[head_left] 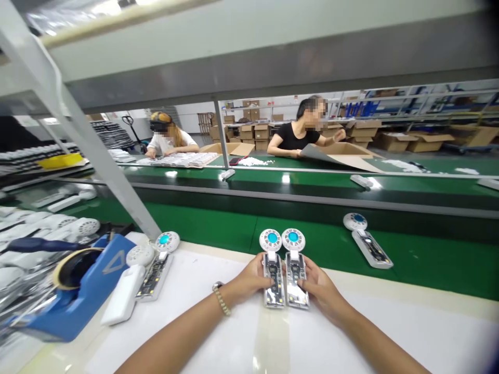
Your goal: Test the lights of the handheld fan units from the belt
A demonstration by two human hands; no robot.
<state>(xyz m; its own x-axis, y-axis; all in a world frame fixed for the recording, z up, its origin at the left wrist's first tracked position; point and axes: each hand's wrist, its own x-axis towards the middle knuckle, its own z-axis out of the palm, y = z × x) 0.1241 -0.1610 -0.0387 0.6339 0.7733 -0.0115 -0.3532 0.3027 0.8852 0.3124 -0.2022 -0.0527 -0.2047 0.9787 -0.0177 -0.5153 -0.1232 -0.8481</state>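
Observation:
Two handheld fans with clear bodies and round white heads with blue centres are held side by side above the white work surface [202,322]. My left hand [253,278] is closed around the left handheld fan [275,291], its thumb on the front. Gripped the same way by my right hand [317,285] is the right handheld fan [297,293]. Circuit boards show through both bodies. At the left lie another clear-bodied fan [156,278] and a white fan [125,296]. One more clear-bodied fan [372,249] rests on the green conveyor belt [218,223].
A blue tape dispenser [86,296] stands at the left, beside many white fans [50,223] and a dark-handled tool [42,245]. A slanted metal post [105,166] rises there. Across the belt, one person [171,140] and another person [296,136] sit near cardboard boxes [253,132].

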